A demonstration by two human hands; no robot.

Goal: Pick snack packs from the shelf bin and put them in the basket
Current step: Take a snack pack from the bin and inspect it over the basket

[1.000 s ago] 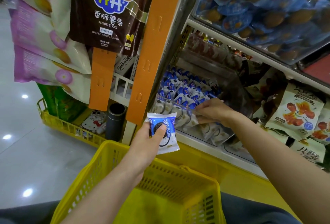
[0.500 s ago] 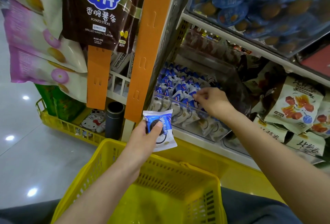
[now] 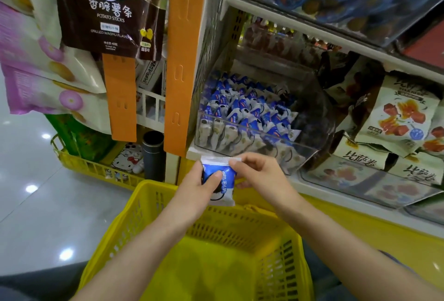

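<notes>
In the head view, the left hand (image 3: 198, 189) gripped a blue-and-white snack pack (image 3: 227, 179), with its thumb across the front. The right hand (image 3: 260, 175) pinched the pack's top corner. Both were above the far rim of the yellow basket (image 3: 228, 227). The clear shelf bin (image 3: 242, 141), holding matching packs, sat just beyond them.

Both bare forearms reach forward and converge. Left hand (image 3: 198, 186) grips a blue-and-white plastic snack pack (image 3: 227, 181), thumb across its front. Right hand (image 3: 260, 175) pinches the pack's top corner, apparently thumb and forefinger; other fingers curl underneath, partly hidden.
</notes>
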